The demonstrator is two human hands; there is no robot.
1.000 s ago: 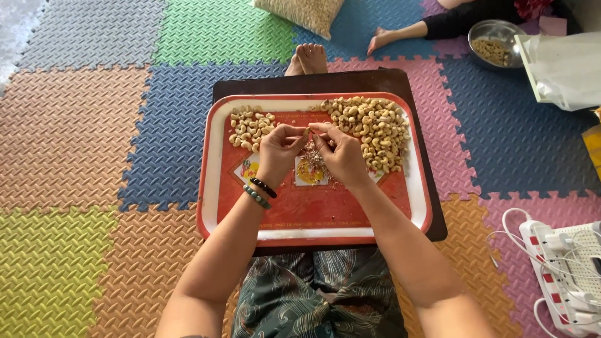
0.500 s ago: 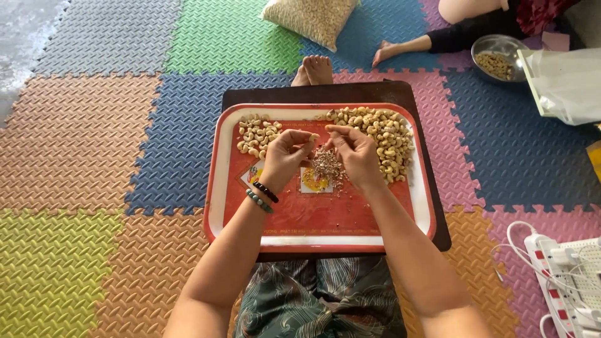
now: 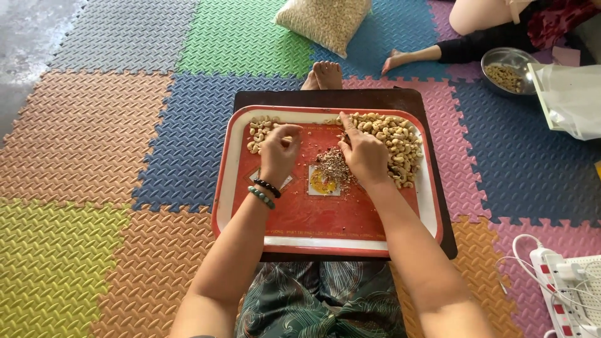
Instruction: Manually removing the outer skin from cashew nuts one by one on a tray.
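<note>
between the hands, a husk pile (image 3: pixel 332 164) now lies bare; left hand (image 3: pixel 278 153) has moved over the small cashew heap (image 3: pixel 260 129), fingers pinched, right hand (image 3: pixel 364 153) onto the big heap (image 3: pixel 391 141), grip unclear.

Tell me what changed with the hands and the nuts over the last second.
The hands moved apart from the middle of the tray. The left hand went left to the small nut pile; the right hand went right onto the big nut pile. Whether either holds a nut cannot be told. The heap of skins, both piles and the tray stayed put.
</note>
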